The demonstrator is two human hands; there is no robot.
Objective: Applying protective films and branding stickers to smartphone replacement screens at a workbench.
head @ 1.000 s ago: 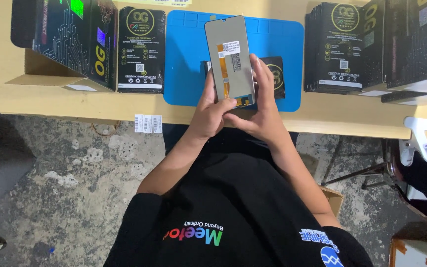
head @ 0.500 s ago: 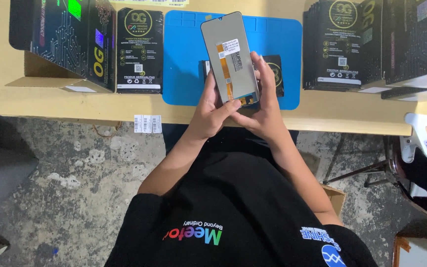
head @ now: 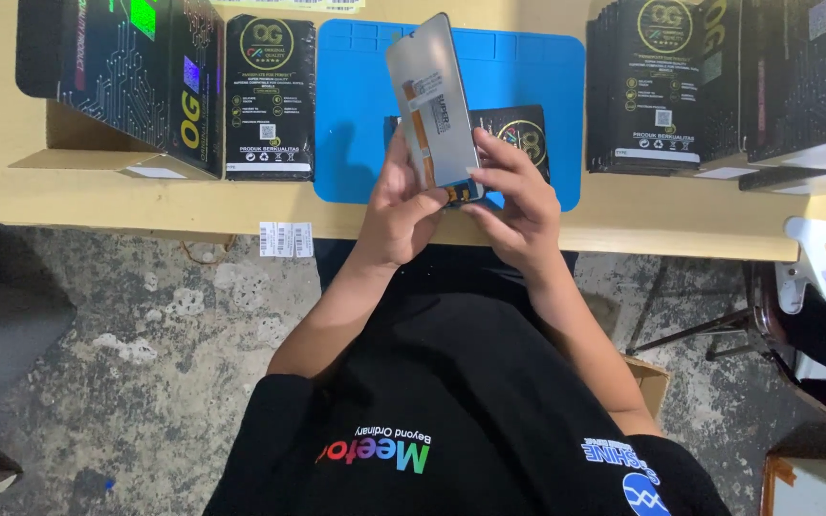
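Panel (head: 432,100) seemingly tilted further, both hands.

left hand (head: 402,205) fingers curled, gripping | right hand (head: 518,201) fingers spread, pinching

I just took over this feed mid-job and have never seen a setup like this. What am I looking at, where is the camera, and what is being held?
There is no machine here: a person works with bare hands. The one picture comes from a camera on the person's head, looking down past a black shirt. The left hand and right hand together hold a flat grey phone screen panel, tilted up on edge, back side showing. Below it, a wooden table carries a blue work mat with a black box on it. Stacks of black boxes stand to the right, more boxes to the left.
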